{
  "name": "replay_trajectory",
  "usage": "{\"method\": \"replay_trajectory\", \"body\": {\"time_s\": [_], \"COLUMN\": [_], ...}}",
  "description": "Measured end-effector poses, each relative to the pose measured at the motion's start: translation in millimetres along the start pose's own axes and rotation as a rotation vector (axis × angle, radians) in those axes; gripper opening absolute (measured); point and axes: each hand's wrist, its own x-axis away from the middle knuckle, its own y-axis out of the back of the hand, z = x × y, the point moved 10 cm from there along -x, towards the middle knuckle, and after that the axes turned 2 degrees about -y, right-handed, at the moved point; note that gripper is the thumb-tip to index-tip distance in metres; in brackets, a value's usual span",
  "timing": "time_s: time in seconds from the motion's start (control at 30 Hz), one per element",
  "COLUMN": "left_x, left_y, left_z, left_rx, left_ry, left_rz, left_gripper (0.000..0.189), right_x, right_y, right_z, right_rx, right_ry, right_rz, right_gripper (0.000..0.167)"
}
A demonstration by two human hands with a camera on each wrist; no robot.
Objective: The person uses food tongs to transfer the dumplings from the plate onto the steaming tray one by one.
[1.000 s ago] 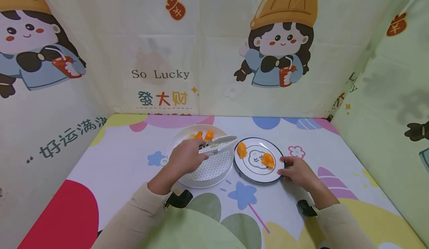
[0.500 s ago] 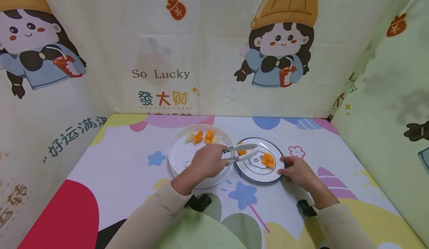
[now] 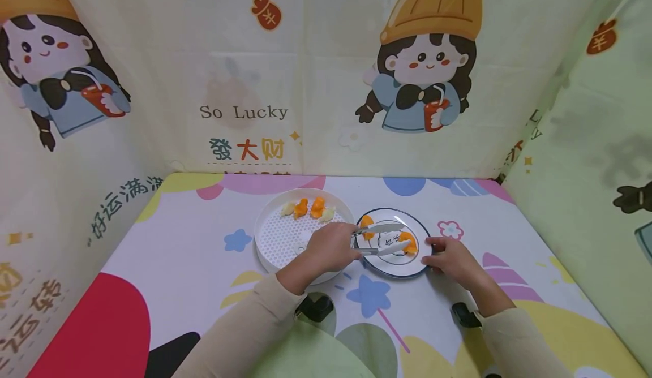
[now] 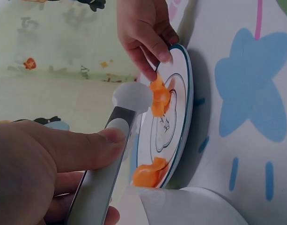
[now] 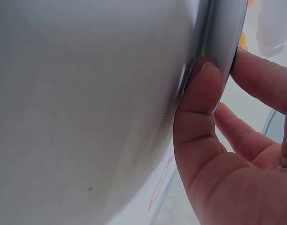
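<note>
My left hand (image 3: 331, 248) holds a pair of tongs (image 3: 379, 228), its arms spread apart. The tong tips reach over a white plate (image 3: 392, 269) with a dark blue rim, by an orange dumpling-shaped piece (image 3: 406, 236) on the plate's right half. Whether they touch it cannot be told. A second orange piece (image 3: 366, 220) lies on the plate's left side. My right hand (image 3: 450, 260) pinches the plate's right edge; the right wrist view shows thumb (image 5: 199, 108) and fingers (image 5: 265, 79) on either side of the rim.
Left of the plate stands a round white tray (image 3: 268, 242) with a perforated base, partly behind my left hand. Orange pieces (image 3: 301, 208) and pale pieces (image 3: 327, 214) lie at its far side. A patterned cloth (image 3: 204, 236) covers the table; printed curtains surround it.
My left hand has moved right with the tongs, from above the tray to above the plate, uncovering the pieces in the tray. My right hand and the plate have stayed put.
</note>
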Motion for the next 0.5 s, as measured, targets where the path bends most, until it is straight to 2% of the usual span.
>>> {"method": "replay_trajectory", "body": {"time_s": [0.27, 0.5], "left_x": [-6.3, -9.6], "left_y": [-8.7, -13.0], "left_z": [-1.7, -4.7], "left_rx": [-0.003, 0.009], "left_ry": [-0.001, -0.008], "left_rz": [0.02, 0.034], "left_gripper": [0.06, 0.058], "right_x": [0.0, -1.0], "right_y": [0.0, -0.2], "right_z": [-0.7, -1.0], "right_rx": [0.007, 0.011], "right_ry": [0.004, 0.003], "right_rz": [0.006, 0.001], "right_gripper": [0.056, 0.056]}}
